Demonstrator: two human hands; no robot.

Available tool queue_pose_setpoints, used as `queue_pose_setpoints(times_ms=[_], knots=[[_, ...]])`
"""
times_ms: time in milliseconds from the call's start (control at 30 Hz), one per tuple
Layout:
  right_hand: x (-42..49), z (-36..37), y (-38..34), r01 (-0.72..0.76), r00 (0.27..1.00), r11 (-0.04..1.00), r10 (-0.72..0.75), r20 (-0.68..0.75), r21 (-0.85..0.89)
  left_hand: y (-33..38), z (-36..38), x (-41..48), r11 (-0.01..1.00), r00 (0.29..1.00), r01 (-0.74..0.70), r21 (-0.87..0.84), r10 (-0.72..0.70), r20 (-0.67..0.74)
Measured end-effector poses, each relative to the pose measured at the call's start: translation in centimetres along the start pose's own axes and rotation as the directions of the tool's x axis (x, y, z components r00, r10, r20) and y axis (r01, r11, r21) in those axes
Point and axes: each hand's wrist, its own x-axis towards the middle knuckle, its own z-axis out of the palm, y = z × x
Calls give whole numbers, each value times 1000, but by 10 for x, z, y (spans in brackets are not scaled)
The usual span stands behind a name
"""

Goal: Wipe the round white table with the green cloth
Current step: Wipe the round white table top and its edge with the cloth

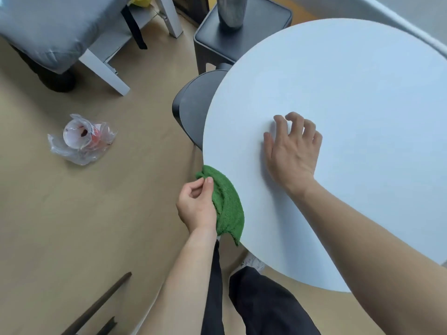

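The round white table (350,97) fills the right side of the head view. A green cloth (227,204) hangs bunched against the table's left rim, off the top surface. My left hand (196,204) grips the cloth from the left, with thumb and fingers pinched on its upper fold. My right hand (294,151) rests palm down on the tabletop near the left edge, fingers spread and slightly curled, holding nothing.
A dark round stool (191,110) stands tucked under the table's left edge. A dark square side table (242,35) with a metal vessel (231,10) is behind it. A crumpled plastic bag with a cup (81,139) lies on the beige floor. My dark-trousered legs (263,305) are below.
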Motion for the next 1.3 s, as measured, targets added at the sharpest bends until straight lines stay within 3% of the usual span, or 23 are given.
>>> queue_pose_setpoints(times_ms=[133, 400, 633, 933, 1067, 1300], knots=[[-63, -11, 35, -46, 995, 998, 48, 82, -30, -28, -17, -52, 997, 995, 79, 7, -79, -55], [-98, -15, 58, -12, 984, 998, 22, 175, -60, 10, 1, -7, 997, 998, -26, 77, 30, -48], [-101, -10, 60, 4, 986, 999, 4, 165, -49, -83, -23, -113, 989, 989, 138, -45, -140, -45], [-107, -27, 115, 286, 939, 958, -280, 199, -2, -79, -5, -120, 999, 965, 21, -39, -31, -261], [-112, -35, 145, 367, 909, 930, -364, 201, 24, -115, 13, -173, 986, 936, 72, -150, -118, -332], [-121, -49, 191, 393, 882, 916, -400, 250, 81, -167, 61, -271, 896, 885, 393, -206, -429, -178]])
